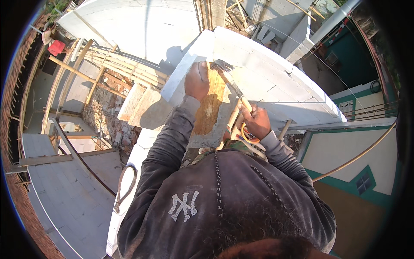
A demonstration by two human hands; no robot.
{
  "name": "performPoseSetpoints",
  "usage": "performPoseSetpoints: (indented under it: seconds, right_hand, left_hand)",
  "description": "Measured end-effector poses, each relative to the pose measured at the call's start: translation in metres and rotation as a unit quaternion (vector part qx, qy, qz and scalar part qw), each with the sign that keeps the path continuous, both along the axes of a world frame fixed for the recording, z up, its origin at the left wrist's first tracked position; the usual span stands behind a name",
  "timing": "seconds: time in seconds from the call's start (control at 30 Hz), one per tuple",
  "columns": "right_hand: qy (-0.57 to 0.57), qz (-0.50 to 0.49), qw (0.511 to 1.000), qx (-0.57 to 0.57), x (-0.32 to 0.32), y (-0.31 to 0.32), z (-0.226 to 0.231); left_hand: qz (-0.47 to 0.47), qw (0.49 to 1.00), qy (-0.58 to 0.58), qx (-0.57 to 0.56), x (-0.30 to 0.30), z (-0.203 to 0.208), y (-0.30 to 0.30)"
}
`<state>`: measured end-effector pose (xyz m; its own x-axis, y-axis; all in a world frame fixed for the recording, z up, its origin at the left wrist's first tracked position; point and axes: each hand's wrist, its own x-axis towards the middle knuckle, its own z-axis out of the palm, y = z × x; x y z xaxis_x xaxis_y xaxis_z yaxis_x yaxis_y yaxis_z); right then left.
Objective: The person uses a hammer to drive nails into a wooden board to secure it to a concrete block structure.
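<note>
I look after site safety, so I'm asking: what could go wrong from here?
The hammer in the right hand has its head close to the left hand, so a stray blow might catch the thumb. The dark loop lying on the narrow white wall could perhaps be knocked off.

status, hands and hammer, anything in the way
Right hand gripping hammer; left hand at upper left of wooden board, grip unclear. Hammer head near board's top. Bamboo poles left, clear of hands.
</note>
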<state>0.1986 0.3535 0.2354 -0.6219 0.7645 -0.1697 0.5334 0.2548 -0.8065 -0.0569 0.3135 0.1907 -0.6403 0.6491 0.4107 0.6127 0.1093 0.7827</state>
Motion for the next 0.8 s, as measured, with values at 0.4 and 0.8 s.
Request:
performPoseSetpoints:
  seconds: [0.4,0.8]
  right_hand:
    - [0.112,0.004,0.983,0.144,0.006,-0.006,-0.023]
    - [0.274,-0.057,0.959,-0.034,0.03,-0.003,-0.006]
  left_hand:
    - [0.038,0.998,0.032,0.032,-0.001,-0.009,-0.002]
    - [-0.069,0.995,-0.01,0.074,0.004,0.004,-0.026]
